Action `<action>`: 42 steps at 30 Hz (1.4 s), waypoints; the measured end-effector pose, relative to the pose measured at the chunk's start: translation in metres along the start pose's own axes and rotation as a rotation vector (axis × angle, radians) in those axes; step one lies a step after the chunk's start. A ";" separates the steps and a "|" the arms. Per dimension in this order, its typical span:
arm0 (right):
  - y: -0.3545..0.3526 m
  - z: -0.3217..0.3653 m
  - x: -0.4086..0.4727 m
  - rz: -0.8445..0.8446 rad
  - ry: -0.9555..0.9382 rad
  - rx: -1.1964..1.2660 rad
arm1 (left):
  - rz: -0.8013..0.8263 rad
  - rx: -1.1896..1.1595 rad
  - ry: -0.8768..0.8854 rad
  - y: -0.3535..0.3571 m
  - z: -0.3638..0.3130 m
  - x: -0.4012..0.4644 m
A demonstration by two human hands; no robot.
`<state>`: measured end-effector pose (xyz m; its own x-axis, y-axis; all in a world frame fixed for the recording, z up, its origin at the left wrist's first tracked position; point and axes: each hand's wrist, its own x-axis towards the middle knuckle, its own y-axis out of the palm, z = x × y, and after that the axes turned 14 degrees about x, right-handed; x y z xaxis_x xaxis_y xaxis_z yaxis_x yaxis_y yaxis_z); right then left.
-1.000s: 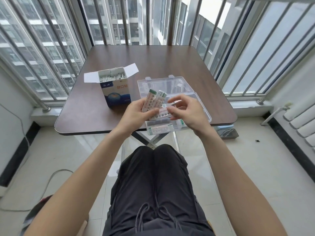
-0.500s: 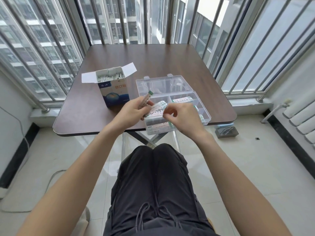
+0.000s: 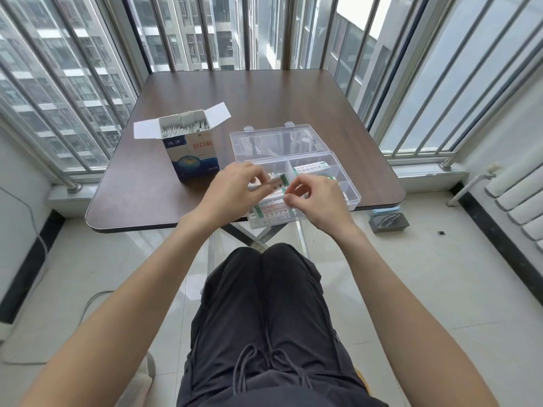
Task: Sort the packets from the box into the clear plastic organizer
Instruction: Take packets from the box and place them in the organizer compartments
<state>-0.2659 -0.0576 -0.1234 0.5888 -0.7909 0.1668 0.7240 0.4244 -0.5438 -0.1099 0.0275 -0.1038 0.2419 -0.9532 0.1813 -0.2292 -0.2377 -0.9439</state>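
Packets [image 3: 271, 205] fill my organizer's [image 3: 354, 195] near-left compartment on the worktop [image 3: 264, 95]; left hand [image 3: 235, 189] pinches several, right hand [image 3: 317, 201] pinches one. Box [image 3: 194, 154] reads "创口贴".

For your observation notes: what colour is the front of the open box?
The box front is white above and dark blue below, seen in the head view.

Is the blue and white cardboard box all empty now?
No, the blue and white cardboard box stands open and its top is packed with white packets.
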 end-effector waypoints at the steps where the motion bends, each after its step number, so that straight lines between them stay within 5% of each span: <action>1: 0.001 0.001 0.000 -0.018 -0.006 -0.049 | -0.006 0.061 0.006 0.001 0.001 0.001; 16: -0.003 0.012 0.001 0.088 -0.002 -0.268 | 0.116 0.240 0.021 0.015 -0.016 0.007; 32: 0.004 0.020 -0.006 0.143 -0.129 -0.582 | -0.010 0.437 0.237 0.007 0.010 -0.021; 42: 0.009 0.021 -0.005 0.082 -0.189 -0.800 | 0.082 0.444 0.179 0.008 0.016 -0.012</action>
<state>-0.2544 -0.0406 -0.1123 0.7307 -0.6534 0.1977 0.2437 -0.0209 -0.9696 -0.0998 0.0401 -0.1178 0.0653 -0.9918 0.1097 0.1928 -0.0953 -0.9766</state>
